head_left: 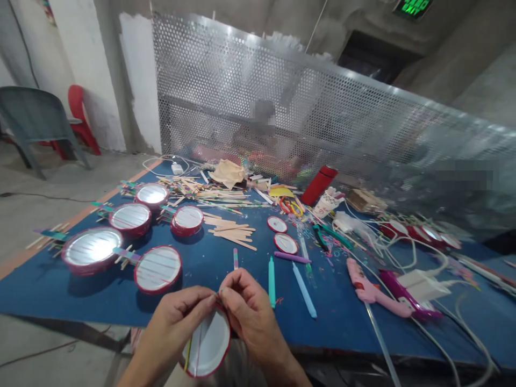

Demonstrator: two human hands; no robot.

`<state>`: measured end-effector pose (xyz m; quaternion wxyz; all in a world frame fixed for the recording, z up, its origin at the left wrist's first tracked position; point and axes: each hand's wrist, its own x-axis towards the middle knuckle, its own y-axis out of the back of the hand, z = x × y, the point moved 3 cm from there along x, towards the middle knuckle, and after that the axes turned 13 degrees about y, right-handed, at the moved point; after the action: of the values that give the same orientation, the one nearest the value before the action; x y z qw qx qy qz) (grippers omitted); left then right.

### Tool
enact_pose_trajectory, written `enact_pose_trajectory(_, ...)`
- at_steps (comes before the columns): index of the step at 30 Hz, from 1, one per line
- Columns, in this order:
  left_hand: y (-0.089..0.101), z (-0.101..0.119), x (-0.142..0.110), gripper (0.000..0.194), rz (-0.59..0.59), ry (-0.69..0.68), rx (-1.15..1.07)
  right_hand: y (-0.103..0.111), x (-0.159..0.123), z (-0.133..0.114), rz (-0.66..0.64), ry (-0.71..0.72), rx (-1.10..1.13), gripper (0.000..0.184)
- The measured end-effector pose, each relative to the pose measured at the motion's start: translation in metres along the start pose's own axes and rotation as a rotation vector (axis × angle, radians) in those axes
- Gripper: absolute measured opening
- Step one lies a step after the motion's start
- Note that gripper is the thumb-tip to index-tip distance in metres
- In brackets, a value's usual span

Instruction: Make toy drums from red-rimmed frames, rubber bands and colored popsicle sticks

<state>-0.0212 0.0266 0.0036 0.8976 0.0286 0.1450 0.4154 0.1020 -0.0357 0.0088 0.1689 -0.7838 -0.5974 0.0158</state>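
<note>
My left hand [179,318] and my right hand [252,309] meet at the upper rim of a small toy banjo [212,344], a round white disc edged in red. Thumb and forefinger of each hand are pinched together, almost touching; what lies between the left fingertips is too small to make out. My right hand's curled fingers grip the banjo's upper side. A yellow rubber band [187,352] and a paler one cross the disc. Beyond my right knuckles sticks up a purple-and-teal striped stick [236,259]; its lower end is hidden.
Several finished toy banjos [158,269] lie at the left of the blue table [226,263]. Wooden sticks [234,232], two red-rimmed discs [286,243] and pastel markers [271,282] lie ahead. To the right are a pink glue gun [373,293], cables and a red bottle [318,185].
</note>
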Motion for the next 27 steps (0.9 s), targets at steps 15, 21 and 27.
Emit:
enact_pose_trajectory(15, 0.014, -0.019, 0.003, 0.031, -0.182, 0.121, -0.231, 0.002, -0.007, 0.007, -0.124, 0.274, -0.695, 0.024)
enact_pose_trajectory(21, 0.008, -0.006, 0.001, 0.031, -0.201, 0.128, -0.192, 0.004, -0.012, 0.015, -0.082, 0.241, -0.727, 0.032)
enact_pose_trajectory(27, 0.001, -0.001, -0.004, 0.019, -0.092, 0.058, -0.115, 0.005, -0.025, 0.008, 0.014, 0.185, -0.624, 0.031)
